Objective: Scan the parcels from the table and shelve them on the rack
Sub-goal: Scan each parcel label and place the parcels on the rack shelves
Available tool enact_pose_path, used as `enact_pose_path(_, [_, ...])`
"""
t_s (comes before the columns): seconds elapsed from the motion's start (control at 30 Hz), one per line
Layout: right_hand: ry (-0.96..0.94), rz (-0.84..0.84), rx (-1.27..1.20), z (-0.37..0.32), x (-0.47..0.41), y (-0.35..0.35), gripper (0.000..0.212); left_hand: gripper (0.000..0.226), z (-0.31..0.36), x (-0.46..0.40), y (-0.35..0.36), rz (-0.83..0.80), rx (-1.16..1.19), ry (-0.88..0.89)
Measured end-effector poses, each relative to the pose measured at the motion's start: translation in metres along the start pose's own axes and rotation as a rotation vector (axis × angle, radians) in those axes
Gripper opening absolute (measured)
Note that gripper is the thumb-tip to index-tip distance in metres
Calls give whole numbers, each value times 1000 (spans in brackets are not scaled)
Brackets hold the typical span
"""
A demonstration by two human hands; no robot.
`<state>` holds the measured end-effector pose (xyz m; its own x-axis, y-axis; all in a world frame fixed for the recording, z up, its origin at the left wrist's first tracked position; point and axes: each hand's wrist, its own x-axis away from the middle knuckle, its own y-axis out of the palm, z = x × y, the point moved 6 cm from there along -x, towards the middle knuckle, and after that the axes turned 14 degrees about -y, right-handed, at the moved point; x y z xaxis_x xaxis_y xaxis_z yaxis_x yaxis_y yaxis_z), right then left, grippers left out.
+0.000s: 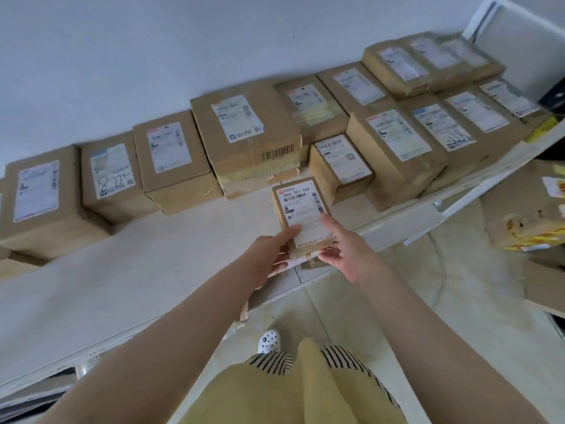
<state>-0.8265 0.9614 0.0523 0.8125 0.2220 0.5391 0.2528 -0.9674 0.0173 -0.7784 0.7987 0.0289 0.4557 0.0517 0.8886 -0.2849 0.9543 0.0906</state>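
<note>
Cardboard parcel [301,214] held at the shelf [153,264] edge, left hand [270,255] gripping, right hand [344,250] fingers straight against it.

Soft, even daylight fills the scene, bright but flat, with no hard glare. The white wall [122,56] is evenly lit with a bluish cast. Shadows are faint: thin dark bands under the boxes [244,130] on the shelf [122,270]. The wide lens bends the shelf edge into a curve. Far right boxes [458,53] are smeared with blur, their labels unreadable. The label [301,206] in the middle is sharp enough to read digits
</note>
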Motion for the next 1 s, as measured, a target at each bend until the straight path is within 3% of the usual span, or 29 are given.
enact_pose_path(0.13, [42, 42, -67, -7, -27, -7, 50, 30, 21, -12, 17, 31, 71, -4])
enact_pose_path(0.33, [100, 72, -376, -20, -57, -6, 42, 24, 53, -24, 35, 152, 220, 25])
enact_pose_path(0.47, [117, 51, -437, -34, -76, -10, 36, 23, 68, -31, 44, 234, 286, 39])
enact_pose_path(0.8, [206, -66, -337, -42, -85, -20, 21, 27, 71, -34, 54, 365, 255, 66])
enact_pose_path(1.0, [174, -86, -281, -44, -96, -17, 25, 24, 73, -38, 52, 425, 307, 89])
